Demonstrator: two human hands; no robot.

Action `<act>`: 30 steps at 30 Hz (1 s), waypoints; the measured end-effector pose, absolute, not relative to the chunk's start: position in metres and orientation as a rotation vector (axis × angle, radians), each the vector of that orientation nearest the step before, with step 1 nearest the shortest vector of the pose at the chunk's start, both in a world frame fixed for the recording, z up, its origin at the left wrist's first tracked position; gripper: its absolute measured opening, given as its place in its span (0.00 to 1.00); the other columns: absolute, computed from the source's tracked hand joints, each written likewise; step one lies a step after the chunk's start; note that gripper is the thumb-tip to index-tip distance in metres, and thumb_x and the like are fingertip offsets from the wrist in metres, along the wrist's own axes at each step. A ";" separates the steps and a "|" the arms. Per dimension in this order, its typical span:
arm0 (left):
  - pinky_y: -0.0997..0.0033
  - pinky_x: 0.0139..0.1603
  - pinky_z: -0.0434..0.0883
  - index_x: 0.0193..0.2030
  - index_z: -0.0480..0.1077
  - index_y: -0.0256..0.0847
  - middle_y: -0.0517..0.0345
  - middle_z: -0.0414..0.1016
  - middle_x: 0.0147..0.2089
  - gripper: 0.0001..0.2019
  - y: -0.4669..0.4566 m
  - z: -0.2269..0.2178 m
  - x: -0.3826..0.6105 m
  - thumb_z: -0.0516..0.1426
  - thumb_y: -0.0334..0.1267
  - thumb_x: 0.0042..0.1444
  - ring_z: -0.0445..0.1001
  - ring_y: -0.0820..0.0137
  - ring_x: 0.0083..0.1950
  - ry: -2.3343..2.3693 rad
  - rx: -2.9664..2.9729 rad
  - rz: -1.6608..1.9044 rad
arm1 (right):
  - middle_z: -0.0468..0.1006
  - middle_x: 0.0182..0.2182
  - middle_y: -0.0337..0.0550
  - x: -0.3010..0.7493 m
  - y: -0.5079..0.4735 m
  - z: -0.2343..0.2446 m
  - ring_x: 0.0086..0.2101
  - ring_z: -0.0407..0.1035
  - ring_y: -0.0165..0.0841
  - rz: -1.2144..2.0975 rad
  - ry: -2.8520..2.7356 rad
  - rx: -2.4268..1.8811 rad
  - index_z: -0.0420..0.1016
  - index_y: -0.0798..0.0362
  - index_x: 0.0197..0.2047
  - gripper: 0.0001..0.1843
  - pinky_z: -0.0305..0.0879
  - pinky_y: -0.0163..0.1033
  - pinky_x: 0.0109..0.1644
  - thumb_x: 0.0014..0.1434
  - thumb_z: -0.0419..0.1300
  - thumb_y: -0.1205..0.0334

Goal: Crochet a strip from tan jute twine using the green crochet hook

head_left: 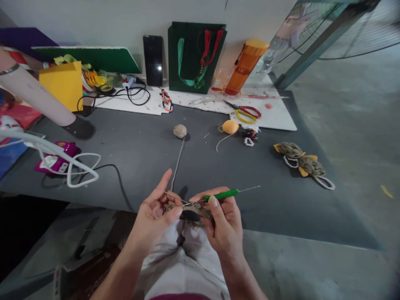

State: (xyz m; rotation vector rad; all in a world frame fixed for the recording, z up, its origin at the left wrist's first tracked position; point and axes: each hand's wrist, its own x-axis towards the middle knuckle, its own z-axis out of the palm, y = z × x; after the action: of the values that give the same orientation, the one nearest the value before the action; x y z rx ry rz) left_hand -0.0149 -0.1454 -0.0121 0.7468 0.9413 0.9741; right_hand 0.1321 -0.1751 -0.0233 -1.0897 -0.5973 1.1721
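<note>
My right hand (226, 218) is closed around a crochet hook (221, 195) with a green handle; its thin metal tip reaches left to the work. Between both hands hangs a greyish-brown crochet piece (196, 209). My left hand (156, 214) pinches the near edge of that piece between thumb and fingers, its index finger raised. Grey-beige yarn (177, 166) runs from the left fingers up to a small yarn ball (180, 131) on the table. The hook's tip meets the piece beside my left thumb. Part of the piece is hidden behind the fingers.
A yellow yarn ball (230, 127) and scissors (246, 113) are at the back. Finished-looking crochet pieces with beaded loops (300, 159) lie right. Left are a purple power strip (58, 157) and a white cable (83, 179). A green bag (195, 56) and orange bottle (246, 66) stand behind.
</note>
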 end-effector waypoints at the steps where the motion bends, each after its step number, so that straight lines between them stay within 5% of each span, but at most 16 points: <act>1: 0.73 0.35 0.67 0.71 0.63 0.48 0.62 0.74 0.31 0.42 -0.145 -0.012 -0.015 0.70 0.33 0.49 0.66 0.75 0.30 0.938 0.744 0.977 | 0.80 0.25 0.36 0.131 -0.175 -0.023 0.13 0.54 0.21 1.177 -0.587 -1.088 0.71 0.49 0.34 0.15 0.49 0.26 0.13 0.60 0.68 0.48; 18: 0.72 0.37 0.69 0.70 0.64 0.48 0.62 0.75 0.31 0.40 -0.144 -0.013 -0.015 0.69 0.33 0.49 0.68 0.74 0.32 0.934 0.727 0.999 | 0.80 0.24 0.37 0.131 -0.172 -0.020 0.18 0.64 0.25 1.204 -0.558 -1.103 0.73 0.49 0.34 0.16 0.56 0.25 0.16 0.58 0.68 0.46; 30: 0.75 0.31 0.66 0.68 0.67 0.49 0.61 0.76 0.32 0.39 -0.144 -0.017 -0.015 0.70 0.33 0.48 0.67 0.75 0.31 0.901 0.687 1.015 | 0.81 0.26 0.37 0.131 -0.174 -0.028 0.14 0.53 0.21 1.252 -0.527 -1.055 0.70 0.47 0.36 0.14 0.51 0.27 0.15 0.61 0.67 0.48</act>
State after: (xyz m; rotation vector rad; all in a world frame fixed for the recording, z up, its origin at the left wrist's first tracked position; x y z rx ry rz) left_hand -0.0147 -0.1440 -0.0171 0.6872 0.9015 1.0153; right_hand 0.1305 -0.1737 -0.0282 -1.0551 -0.5273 1.2520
